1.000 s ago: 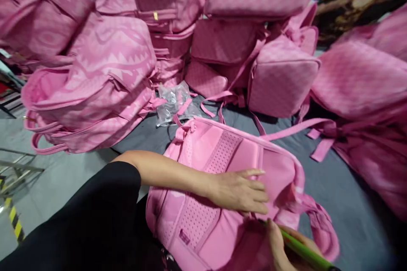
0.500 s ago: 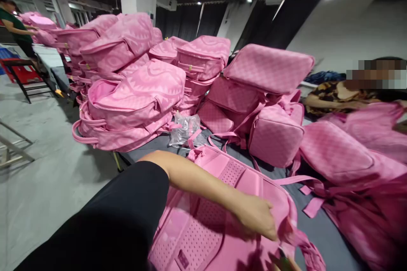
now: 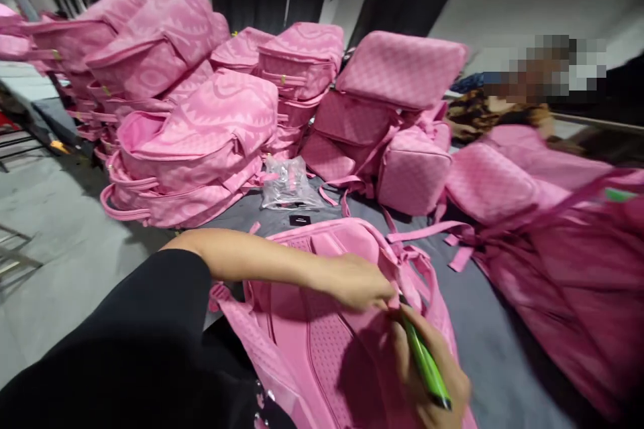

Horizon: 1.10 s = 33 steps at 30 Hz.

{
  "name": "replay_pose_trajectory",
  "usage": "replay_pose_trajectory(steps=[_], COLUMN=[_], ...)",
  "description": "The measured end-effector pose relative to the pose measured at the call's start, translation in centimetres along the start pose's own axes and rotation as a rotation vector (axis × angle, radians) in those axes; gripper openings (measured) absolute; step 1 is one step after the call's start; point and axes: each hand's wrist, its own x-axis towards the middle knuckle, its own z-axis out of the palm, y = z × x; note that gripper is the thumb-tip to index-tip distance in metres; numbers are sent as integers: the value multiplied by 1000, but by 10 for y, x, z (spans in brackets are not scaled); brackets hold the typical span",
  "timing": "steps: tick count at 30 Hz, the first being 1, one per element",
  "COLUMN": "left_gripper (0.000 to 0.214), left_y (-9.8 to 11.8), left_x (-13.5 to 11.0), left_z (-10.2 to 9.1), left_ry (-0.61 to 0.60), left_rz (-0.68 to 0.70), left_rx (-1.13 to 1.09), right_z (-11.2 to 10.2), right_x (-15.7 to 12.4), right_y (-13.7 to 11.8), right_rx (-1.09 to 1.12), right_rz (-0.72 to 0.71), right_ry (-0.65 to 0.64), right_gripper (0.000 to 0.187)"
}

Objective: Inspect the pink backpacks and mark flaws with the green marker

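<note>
A pink backpack (image 3: pixel 322 342) lies back panel up in front of me, its perforated padding and straps showing. My left hand (image 3: pixel 359 281) reaches across it, fingers closed on the fabric at the backpack's edge near a strap; the fingertips are partly hidden. In my right hand (image 3: pixel 437 369) is a slim green-handled tool (image 3: pixel 425 362) with a black end. Its tip points at the spot where the left fingers grip, and I cannot make out what kind of tool it is. Both hands nearly touch there.
Pink backpacks are stacked at the left (image 3: pixel 201 141) and behind, with checkered pink bags (image 3: pixel 402 70) at centre right. A clear plastic bag (image 3: pixel 286 184) and a small black card (image 3: pixel 300 220) lie on the grey table (image 3: pixel 496 342). A person (image 3: pixel 508 107) sits at the far right.
The backpack has turned and shifted, and a strap now hangs to its left. My left hand has moved up and left; my right hand with the green-handled tool has come fully into view.
</note>
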Motion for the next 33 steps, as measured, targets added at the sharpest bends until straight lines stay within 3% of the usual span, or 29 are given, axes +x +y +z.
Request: replay_pose_trajectory(steps=[3, 5, 8, 11, 14, 18, 20, 24, 26, 30, 33], left_gripper=[32, 44, 80, 86, 86, 104, 110, 111, 104, 75, 75], left_y=[-24, -35, -51, -63, -72, -76, -73, -69, -68, -70, -71], left_x=[-3, 0, 18, 42, 56, 55, 54, 60, 65, 71, 72], left_z=[-6, -17, -24, -14, 1, 11, 12, 16, 20, 26, 27], left_ry=[329, 443, 261, 96, 106, 168, 170, 118, 118, 157, 145], left_rz=[4, -52, -150, -193, -170, 38, 100, 41, 21, 16, 6], left_rx=[235, 299, 312, 367, 417, 468, 475, 515, 531, 520, 507], right_z=[11, 22, 35, 40, 35, 29, 32, 38, 31, 1, -12], right_x=[6, 11, 8, -6, -14, -15, -16, -14, -6, 26, 50], right_y=[-5, -9, -24, -43, -48, -29, -19, -10, -8, -3, -1], right_rx=[-65, -20, 40, 40, 45, 92, 168, 269, 231, 169, 219], right_rz=[-142, -170, -116, -109, -122, -66, 42, 309, 289, 184, 219], right_ry=[33, 44, 52, 57, -4, -114, -80, 42, -36, -394, -573], right_gripper=[23, 27, 32, 27, 26, 30, 36, 37, 29, 27, 30])
